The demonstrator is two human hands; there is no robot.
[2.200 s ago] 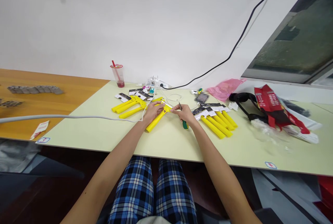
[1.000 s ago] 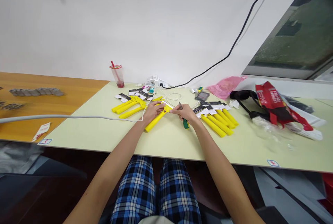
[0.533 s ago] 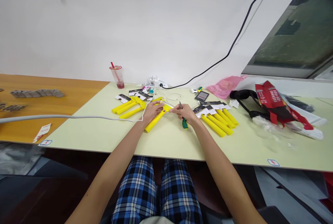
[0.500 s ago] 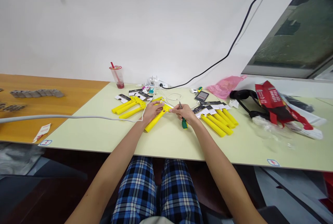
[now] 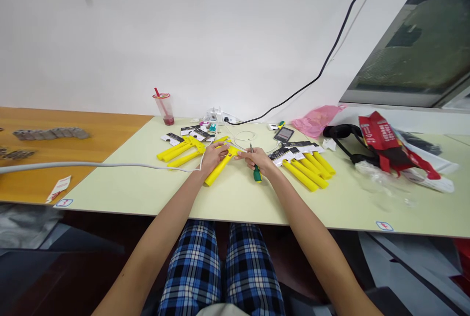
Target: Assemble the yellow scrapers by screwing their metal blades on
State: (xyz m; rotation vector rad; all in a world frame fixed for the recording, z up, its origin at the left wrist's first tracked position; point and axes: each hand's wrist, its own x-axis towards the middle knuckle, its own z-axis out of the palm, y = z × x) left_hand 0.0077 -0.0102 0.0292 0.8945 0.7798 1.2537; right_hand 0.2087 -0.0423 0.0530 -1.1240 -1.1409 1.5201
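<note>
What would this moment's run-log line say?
left hand: holds yellow tool | right hand: grips green-handled tool, fingertips at yellow tool's head | right: yellow handles | back left: cup

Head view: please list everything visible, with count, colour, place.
Held tool: 1, yellow, left hand
Screwdriver: 1, green-yellow, right hand
Other tools: several, yellow, left and right
Cards: several, black-white, beside tools
Cup: 1, clear, rear left
Power strip: 1, white, rear
Phone: 1, dark, rear right
Cables: several, black, grey, white; wall, table
Thin bag: 1, pink, rear right
Package: 1, red, far right
Small pieces: several, grey, left
Tables: 2, pale green centre, orange left
Window: 1, dark, upper right
Legs: 2, blue plaid, bottom
Hands: 2, bare, centre
</note>
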